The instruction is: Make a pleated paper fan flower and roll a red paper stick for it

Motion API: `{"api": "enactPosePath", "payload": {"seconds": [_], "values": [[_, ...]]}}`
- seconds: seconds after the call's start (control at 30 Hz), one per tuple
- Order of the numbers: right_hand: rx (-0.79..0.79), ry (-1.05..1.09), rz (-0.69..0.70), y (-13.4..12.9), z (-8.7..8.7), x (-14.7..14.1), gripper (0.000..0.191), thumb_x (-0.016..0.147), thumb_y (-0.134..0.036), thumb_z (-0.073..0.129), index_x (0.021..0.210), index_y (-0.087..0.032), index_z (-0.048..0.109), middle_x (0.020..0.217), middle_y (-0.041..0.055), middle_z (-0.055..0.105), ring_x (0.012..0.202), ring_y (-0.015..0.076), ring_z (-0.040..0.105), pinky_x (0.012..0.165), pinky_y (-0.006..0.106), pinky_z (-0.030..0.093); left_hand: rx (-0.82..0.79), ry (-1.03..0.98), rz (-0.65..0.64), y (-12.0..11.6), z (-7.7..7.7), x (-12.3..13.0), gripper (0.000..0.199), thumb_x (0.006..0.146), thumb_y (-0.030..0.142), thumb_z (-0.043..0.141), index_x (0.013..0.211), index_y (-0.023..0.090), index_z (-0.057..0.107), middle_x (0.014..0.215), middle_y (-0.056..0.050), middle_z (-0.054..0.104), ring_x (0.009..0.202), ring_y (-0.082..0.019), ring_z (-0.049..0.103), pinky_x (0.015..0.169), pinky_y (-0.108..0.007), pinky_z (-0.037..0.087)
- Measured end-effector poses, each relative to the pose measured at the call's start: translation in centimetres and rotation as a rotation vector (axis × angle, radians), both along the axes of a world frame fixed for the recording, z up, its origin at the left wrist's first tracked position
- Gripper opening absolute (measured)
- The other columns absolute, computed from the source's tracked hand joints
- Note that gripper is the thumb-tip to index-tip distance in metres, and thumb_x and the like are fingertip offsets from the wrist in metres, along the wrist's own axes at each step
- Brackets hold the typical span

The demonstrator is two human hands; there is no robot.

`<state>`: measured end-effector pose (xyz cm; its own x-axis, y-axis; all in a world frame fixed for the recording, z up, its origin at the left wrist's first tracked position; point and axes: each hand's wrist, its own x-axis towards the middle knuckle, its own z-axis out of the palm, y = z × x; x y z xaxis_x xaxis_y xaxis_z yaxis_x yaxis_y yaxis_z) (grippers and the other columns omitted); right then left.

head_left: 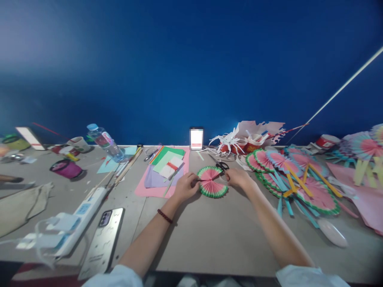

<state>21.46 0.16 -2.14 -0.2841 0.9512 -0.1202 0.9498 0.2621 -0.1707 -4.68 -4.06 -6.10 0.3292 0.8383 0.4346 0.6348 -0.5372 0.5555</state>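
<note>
A round pleated paper fan point(212, 188), pink inside with a green and white rim, is spread on the grey table between my hands. My left hand point(188, 186) pinches its left edge, where a dark gap runs toward the centre. At the upper right edge, the fingers of my right hand point(238, 178) are closed on the rim by a similar gap; the fingertips are partly hidden. Black-handled scissors point(222, 165) lie just behind the fan, close to my right fingers. Left of my left hand are stacked coloured paper sheets point(155, 181) with a small white packet point(171, 167) on top.
Finished-looking pleated fans point(317, 195) with paper strips pile up at right, near a white oval object point(332, 232). A lit phone point(196, 138) leans on the blue wall. Leftward are a bottle point(106, 142), thin sticks point(128, 165), a power strip point(82, 221) and another phone point(102, 243).
</note>
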Motion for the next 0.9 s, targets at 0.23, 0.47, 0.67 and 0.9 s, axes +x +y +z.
{"api": "enactPosePath", "payload": {"seconds": [0.23,0.47,0.67,0.9], "values": [[-0.005,-0.004,-0.058,-0.7,2.0,0.5,0.018,0.067,-0.003,0.065,0.059,-0.019,0.063,0.063,0.0033,0.065,0.056,0.0132,0.053,0.054,0.024,0.030,0.008,-0.035,0.054,0.1,-0.3,-0.1,0.019,0.087,0.016,0.048,0.096,0.021,0.065,0.087,-0.002,0.062,0.071,-0.013,0.060,0.065,-0.025,0.045],[-0.016,-0.028,-0.144,-1.6,5.6,2.1,0.011,0.082,-0.013,0.059,0.080,-0.020,0.067,0.077,0.0057,0.070,0.069,0.0179,0.059,0.058,0.025,0.033,-0.023,-0.011,0.104,0.3,-0.6,-0.1,0.020,0.089,0.014,0.048,0.096,0.021,0.065,0.090,-0.001,0.064,0.067,-0.011,0.058,0.064,-0.024,0.045],[0.010,0.018,-0.198,-2.8,8.5,3.2,0.018,0.090,-0.019,0.048,0.093,-0.021,0.065,0.093,0.0067,0.071,0.084,0.0210,0.063,0.065,0.026,0.038,-0.021,-0.009,0.115,0.2,-0.5,-0.1,0.022,0.088,0.013,0.049,0.100,0.022,0.065,0.096,-0.002,0.065,0.067,-0.011,0.058,0.065,-0.024,0.047],[0.005,0.459,-0.001,-3.9,9.6,1.0,0.017,0.089,-0.034,0.051,0.092,-0.023,0.064,0.084,0.0017,0.070,0.076,0.0177,0.063,0.070,0.028,0.045,0.186,-0.168,0.133,0.1,-0.4,0.0,0.024,0.092,0.019,0.049,0.114,0.021,0.059,0.098,-0.004,0.064,0.073,-0.012,0.060,0.071,-0.026,0.050]]}}
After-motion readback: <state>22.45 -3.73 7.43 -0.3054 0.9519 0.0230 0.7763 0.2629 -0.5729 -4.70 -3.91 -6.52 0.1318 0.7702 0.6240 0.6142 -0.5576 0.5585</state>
